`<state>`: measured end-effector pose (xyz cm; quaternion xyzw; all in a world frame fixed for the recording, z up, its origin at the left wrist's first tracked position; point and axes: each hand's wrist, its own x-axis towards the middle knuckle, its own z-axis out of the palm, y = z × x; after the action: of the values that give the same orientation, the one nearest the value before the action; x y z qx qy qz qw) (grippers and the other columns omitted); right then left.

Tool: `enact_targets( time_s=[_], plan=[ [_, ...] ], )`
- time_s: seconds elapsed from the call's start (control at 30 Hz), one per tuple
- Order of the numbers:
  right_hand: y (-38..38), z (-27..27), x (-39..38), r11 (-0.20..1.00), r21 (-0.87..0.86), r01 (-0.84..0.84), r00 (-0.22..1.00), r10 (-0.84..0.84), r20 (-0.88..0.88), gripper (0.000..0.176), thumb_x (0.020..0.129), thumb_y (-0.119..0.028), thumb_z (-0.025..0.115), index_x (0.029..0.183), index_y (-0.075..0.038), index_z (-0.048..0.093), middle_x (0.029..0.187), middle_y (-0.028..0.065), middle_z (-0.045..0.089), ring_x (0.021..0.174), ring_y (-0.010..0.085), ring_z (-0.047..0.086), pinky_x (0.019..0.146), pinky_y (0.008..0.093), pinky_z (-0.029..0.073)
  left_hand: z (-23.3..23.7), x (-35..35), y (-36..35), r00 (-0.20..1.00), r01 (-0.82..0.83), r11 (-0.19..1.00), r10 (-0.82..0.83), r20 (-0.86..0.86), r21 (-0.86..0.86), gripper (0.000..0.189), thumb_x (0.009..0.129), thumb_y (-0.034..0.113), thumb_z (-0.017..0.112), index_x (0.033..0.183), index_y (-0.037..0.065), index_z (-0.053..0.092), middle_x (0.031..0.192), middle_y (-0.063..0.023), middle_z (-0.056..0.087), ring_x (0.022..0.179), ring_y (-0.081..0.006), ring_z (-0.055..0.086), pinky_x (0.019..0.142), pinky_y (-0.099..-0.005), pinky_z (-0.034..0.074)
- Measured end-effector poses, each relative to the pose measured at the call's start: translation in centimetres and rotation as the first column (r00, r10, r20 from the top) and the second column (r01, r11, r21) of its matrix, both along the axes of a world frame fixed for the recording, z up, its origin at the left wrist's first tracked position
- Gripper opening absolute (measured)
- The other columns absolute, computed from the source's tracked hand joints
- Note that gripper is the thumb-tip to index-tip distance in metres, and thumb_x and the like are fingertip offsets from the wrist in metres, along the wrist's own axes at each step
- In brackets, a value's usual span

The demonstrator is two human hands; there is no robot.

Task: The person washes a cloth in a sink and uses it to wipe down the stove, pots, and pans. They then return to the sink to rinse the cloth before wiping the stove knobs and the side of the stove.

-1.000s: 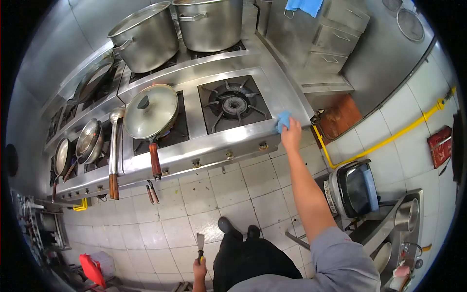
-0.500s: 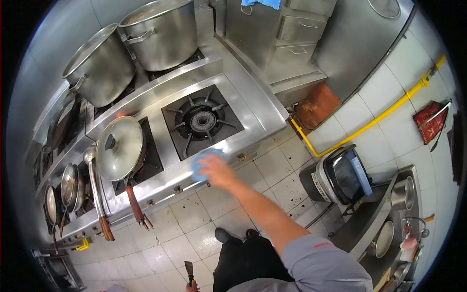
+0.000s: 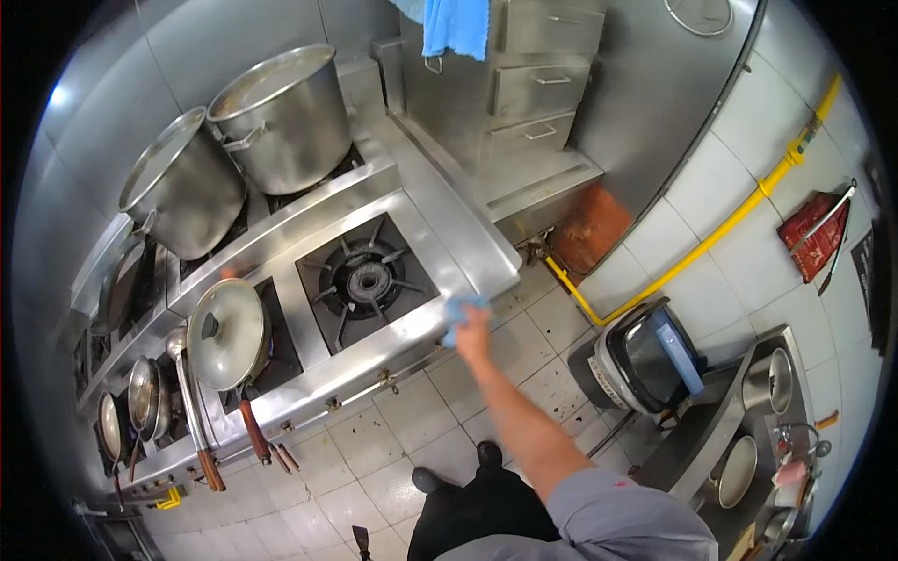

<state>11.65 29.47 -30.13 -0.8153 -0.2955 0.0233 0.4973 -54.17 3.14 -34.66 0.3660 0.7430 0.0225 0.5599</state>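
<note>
My right hand presses a blue cloth on the front right edge of the steel stove; hand and cloth are slightly blurred. Left of them is a bare burner with a black grate. At the bottom edge, the dark blade of a scraper shows; my left hand is out of sight below the frame. A lidded pan with a wooden handle sits on the neighbouring burner. Beside it lies a long-handled metal ladle.
Two large stockpots stand at the back. Smaller pans are at the left end. To the right are a bin, a yellow pipe and a steel counter with pots. A blue towel hangs above.
My right hand and the cloth have slid right along the stove's front edge to near its corner. The left hand and scraper have dropped lower, leaving only the blade visible. The view has shifted.
</note>
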Motion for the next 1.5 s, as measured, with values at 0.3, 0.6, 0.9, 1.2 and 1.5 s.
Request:
enact_targets(
  time_s=[0.3, 0.6, 0.9, 1.2, 1.5],
  plan=[
    [-14.5, -4.9, -8.4, 0.466, -0.138, -0.874, 0.456, 0.69, -0.562, 0.04, 0.079, -0.019, 0.064, 0.114, -0.002, 0.057, 0.103, 0.0142, 0.065, 0.092, 0.0199, 0.062, 0.077, 0.0323, 0.05, 0.9, 13.5, 4.7, 0.976, -0.199, 0.977, 0.189, 0.109, 0.082, 0.037, 0.085, 0.035, 0.062, 0.099, 0.001, 0.052, 0.071, -0.0082, 0.059, 0.049, -0.0156, 0.056, 0.042, -0.0282, 0.046],
    [-34.8, -13.7, 12.9, 0.632, -0.569, -0.526, 0.781, 0.092, -0.618, 0.074, 0.074, -0.039, 0.067, 0.127, 0.008, 0.044, 0.123, 0.0253, 0.052, 0.112, 0.0344, 0.053, 0.094, 0.0394, 0.042, -2.3, 12.0, 0.3, 0.962, 0.258, 0.961, -0.247, -0.114, 0.102, 0.057, 0.078, 0.053, 0.059, 0.093, -0.001, 0.063, 0.076, -0.0191, 0.064, 0.069, -0.0293, 0.064, 0.064, -0.0393, 0.049],
    [-34.8, -4.0, 7.9, 0.79, -0.576, -0.208, 0.94, -0.001, -0.341, 0.069, 0.069, -0.025, 0.069, 0.122, 0.012, 0.044, 0.114, 0.0247, 0.056, 0.102, 0.0287, 0.057, 0.086, 0.0377, 0.045, -1.0, 0.9, -5.5, 0.949, -0.313, 0.95, 0.312, 0.039, 0.004, 0.04, 0.083, 0.04, 0.061, 0.082, 0.0, 0.06, 0.056, -0.0074, 0.054, 0.041, -0.0169, 0.05, 0.038, -0.0312, 0.039],
    [-25.5, -13.1, -23.2, 0.67, -0.575, -0.469, 0.861, 0.2, -0.468, 0.083, 0.074, -0.042, 0.067, 0.135, 0.003, 0.033, 0.126, 0.0248, 0.05, 0.115, 0.036, 0.05, 0.097, 0.0399, 0.04, -4.5, -17.3, -11.7, 0.833, -0.55, 0.834, 0.552, -0.043, 0.043, 0.039, 0.085, 0.042, 0.057, 0.088, 0.003, 0.058, 0.059, -0.0055, 0.05, 0.045, -0.0168, 0.045, 0.04, -0.0316, 0.038],
    [-24.4, -1.3, -42.6, -0.144, -0.332, -0.932, 0.075, 0.821, -0.566, 0.07, 0.075, -0.049, 0.066, 0.119, 0.001, 0.049, 0.111, 0.024, 0.058, 0.102, 0.0361, 0.057, 0.088, 0.0396, 0.045, -0.5, -18.9, -10.5, 0.674, -0.738, 0.66, 0.723, 0.152, 0.137, 0.034, 0.086, 0.042, 0.054, 0.08, 0.009, 0.053, 0.049, -0.001, 0.041, 0.036, -0.0136, 0.037, 0.033, -0.029, 0.028]
  ],
)
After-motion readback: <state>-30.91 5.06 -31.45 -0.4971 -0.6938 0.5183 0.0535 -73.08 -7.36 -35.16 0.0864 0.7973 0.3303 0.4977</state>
